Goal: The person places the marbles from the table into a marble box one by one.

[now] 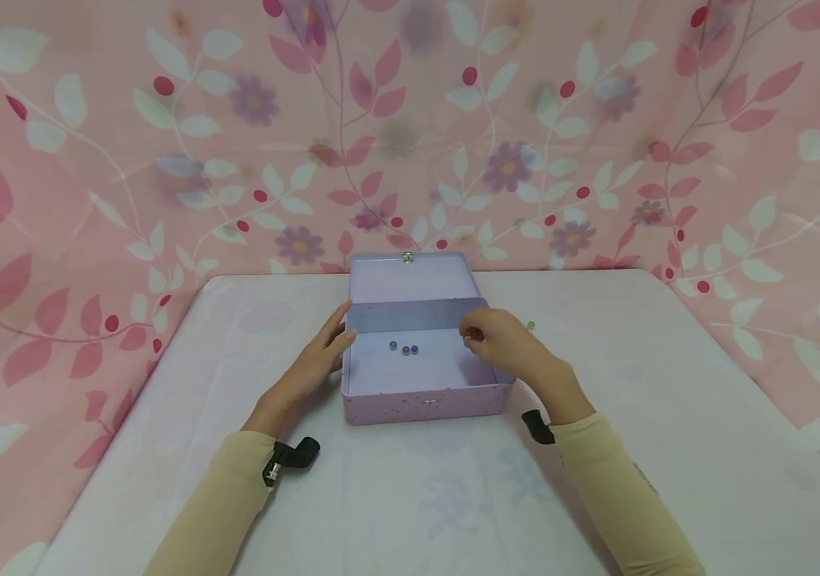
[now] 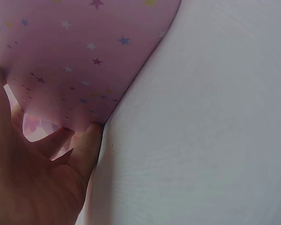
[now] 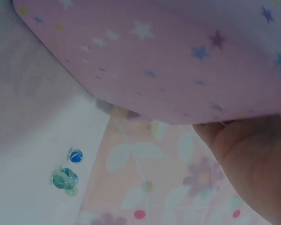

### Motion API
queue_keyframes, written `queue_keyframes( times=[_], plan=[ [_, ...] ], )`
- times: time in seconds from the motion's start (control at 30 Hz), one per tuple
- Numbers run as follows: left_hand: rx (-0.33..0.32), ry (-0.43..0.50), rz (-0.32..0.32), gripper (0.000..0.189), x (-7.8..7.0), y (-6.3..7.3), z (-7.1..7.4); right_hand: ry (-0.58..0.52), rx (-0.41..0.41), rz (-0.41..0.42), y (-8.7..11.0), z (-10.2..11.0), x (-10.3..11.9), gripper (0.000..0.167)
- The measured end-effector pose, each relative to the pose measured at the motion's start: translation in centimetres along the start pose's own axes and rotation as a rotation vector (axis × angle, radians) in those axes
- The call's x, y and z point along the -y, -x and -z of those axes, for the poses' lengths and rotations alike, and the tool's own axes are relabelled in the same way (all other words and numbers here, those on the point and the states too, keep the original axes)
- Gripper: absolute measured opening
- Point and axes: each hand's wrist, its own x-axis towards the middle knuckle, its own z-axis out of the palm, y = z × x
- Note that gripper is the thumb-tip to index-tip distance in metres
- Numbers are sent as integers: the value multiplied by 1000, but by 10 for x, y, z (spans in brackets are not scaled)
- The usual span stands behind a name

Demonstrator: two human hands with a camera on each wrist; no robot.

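Observation:
A pink tin box (image 1: 424, 406) printed with small stars stands on the table with its lid (image 1: 413, 276) raised at the back. Three glass marbles lie on its floor, among them a greenish one (image 1: 393, 346) and a blue one (image 1: 414, 350). My left hand (image 1: 316, 360) rests against the box's left wall, fingers extended along it and thumb at the rim. Over the right part of the box, my right hand (image 1: 499, 340) pinches a small marble (image 1: 466, 341), mostly hidden by the fingertips. In the right wrist view the box wall hides those fingertips.
On the table right of the box lie several more marbles: a blue one (image 3: 76, 155) and green ones (image 3: 64, 178) close together. A white cloth (image 1: 453, 496) covers the table. Behind it hangs a pink floral curtain (image 1: 410, 144).

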Motion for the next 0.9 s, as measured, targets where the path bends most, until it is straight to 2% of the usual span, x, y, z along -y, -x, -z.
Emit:
queue_keyframes(
  times=[0.13,0.27,0.43,0.63,0.9],
  plan=[
    [1,0,2,59,0,-1,-1,32,42,0,-1,-9,1,9],
    [6,-2,15,61,-1,-2,-1,130,91,8,-2,-18,5,7],
    [25,15,36,67,-12,2,0,233,88,-8,-1,-22,11,7],
    [44,0,40,68,-32,13,2,276,106,-32,-2,-24,12,7],
    [43,0,39,67,-32,15,2,302,126,-35,-3,-25,12,11]
  ],
)
